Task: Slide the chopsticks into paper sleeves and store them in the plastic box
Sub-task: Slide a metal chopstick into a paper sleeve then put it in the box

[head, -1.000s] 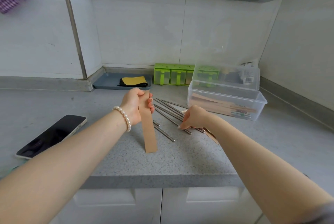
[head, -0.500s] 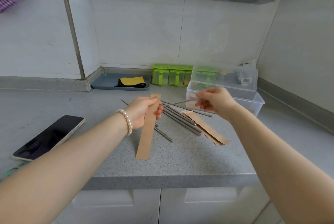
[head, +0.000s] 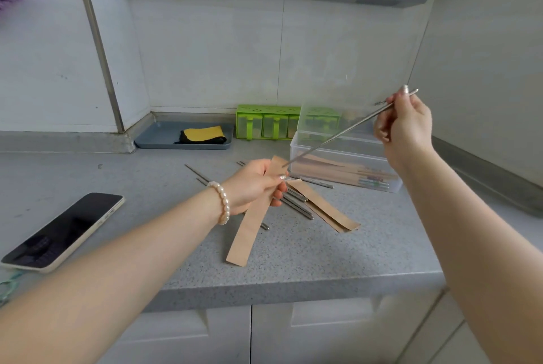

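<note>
we've got open counter (head: 338, 258) at the lower centre, phone (head: 63, 230) blocking lower left, loose chopsticks (head: 296, 206) and spare sleeves (head: 326, 208) cluttering the middle, plastic box (head: 343, 165) walling off centre right

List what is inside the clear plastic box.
Inside the plastic box lie several sleeved chopsticks, coloured ends poking out at the right. Their exact count is unclear.

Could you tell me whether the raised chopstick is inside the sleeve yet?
Barely: the chopstick has only its tip at the sleeve mouth.
</note>
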Demonstrator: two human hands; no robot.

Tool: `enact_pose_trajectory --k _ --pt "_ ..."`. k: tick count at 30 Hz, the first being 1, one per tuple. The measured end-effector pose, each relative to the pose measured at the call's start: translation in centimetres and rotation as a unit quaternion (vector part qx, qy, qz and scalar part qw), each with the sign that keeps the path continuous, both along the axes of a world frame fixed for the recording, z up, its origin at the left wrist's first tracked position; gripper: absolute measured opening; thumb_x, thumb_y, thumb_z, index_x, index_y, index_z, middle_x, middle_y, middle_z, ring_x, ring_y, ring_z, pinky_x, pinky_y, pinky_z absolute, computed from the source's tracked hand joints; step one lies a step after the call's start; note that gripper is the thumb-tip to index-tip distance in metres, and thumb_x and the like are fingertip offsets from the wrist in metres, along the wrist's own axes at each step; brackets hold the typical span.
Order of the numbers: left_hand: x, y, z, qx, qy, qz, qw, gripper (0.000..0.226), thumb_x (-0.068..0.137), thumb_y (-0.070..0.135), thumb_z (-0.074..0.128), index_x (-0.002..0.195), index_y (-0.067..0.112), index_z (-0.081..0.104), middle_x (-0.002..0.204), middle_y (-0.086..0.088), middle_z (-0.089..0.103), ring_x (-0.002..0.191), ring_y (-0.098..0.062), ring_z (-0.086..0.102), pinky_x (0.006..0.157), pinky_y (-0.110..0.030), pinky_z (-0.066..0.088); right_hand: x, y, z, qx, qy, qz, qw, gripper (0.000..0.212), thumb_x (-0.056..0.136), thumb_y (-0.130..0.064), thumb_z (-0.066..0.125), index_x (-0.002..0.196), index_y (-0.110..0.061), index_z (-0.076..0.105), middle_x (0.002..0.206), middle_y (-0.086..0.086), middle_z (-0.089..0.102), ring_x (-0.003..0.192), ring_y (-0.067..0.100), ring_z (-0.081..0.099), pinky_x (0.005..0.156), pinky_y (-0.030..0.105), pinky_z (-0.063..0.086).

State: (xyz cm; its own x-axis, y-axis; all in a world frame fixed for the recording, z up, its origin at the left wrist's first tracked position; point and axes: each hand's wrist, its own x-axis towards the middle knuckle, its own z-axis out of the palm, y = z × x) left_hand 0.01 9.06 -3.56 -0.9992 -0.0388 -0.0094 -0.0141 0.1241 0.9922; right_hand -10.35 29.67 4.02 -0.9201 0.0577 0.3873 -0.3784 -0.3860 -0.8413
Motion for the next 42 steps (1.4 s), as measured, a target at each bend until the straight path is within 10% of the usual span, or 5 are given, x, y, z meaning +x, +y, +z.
enact_pose_trajectory --k 20,34,42 --pt "0.3 0.8 0.2 -0.155 0.034 0.085 0.984 0.018 0.096 0.008 0.044 0.11 0.003 0.054 0.076 -0.004 0.058 0.061 -0.012 0.055 0.066 -0.028 0.054 3.4 -1.3 0.3 0.09 0.1 -0.079 0.988 0.033 0.102 -0.025 0.033 0.073 -0.019 0.046 0.038 -0.008 0.045 0.035 0.006 0.04 0.041 0.018 0.034" --pt "0.1 0.9 0.3 0.057 -0.025 0.109 0.992 0.035 0.102 0.024 0.032 0.101 -0.002 0.056 0.068 -0.009 0.053 0.056 -0.016 0.049 0.055 -0.026 0.047 5.0 -2.3 0.1 0.117 0.171 -0.075 0.975 0.031 0.102 -0.023 0.035 0.073 -0.019 0.045 0.049 0.006 0.046 0.037 0.005 0.04 0.044 0.02 0.034" --pt "0.2 0.1 0.0 0.053 -0.026 0.037 0.998 0.035 0.098 0.024 0.041 0.101 -0.003 0.063 0.07 -0.003 0.052 0.06 -0.011 0.046 0.058 -0.024 0.04 3.4 -2.2 0.6 0.095 0.054 -0.074 0.991 0.034 0.102 -0.024 0.036 0.07 -0.015 0.045 0.04 -0.003 0.042 0.032 0.007 0.036 0.038 0.017 0.031"
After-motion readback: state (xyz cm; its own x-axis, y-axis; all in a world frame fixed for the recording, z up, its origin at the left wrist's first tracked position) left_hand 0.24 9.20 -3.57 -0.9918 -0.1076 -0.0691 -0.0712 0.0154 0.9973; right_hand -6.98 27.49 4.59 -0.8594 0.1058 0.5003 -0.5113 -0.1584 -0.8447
